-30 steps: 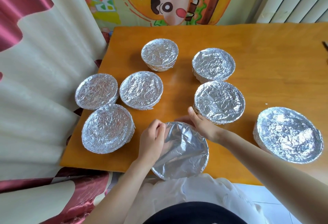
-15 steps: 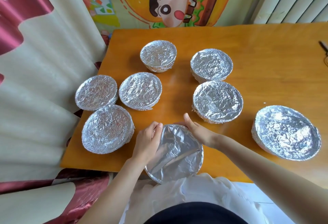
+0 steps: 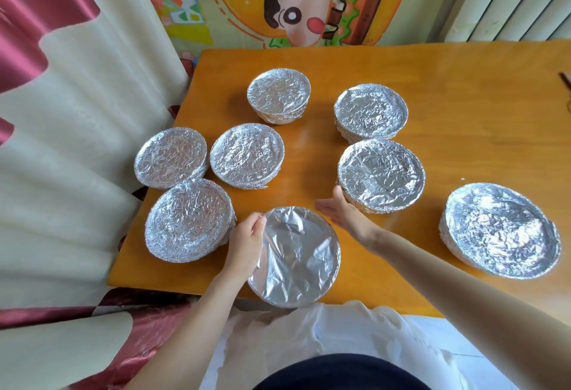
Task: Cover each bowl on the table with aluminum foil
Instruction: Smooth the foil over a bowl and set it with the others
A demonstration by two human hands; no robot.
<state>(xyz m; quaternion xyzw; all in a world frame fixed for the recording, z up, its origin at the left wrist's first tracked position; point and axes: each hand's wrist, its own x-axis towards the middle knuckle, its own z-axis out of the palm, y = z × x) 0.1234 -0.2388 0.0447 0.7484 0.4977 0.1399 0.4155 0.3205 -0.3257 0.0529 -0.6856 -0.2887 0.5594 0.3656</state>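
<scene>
Orange table (image 3: 463,80) bears seven foil-covered bowls (image 3: 279,96); an eighth bowl (image 3: 298,258) overhangs its near edge.

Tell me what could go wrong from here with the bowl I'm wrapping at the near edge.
1. The near bowl seems to poke past the front edge of the table, and only the left hand grips its rim; it could tip toward your lap.
2. The right hand is open, close beside the neighbouring covered bowl; a careless move might dent that foil or nudge the bowl.
</scene>
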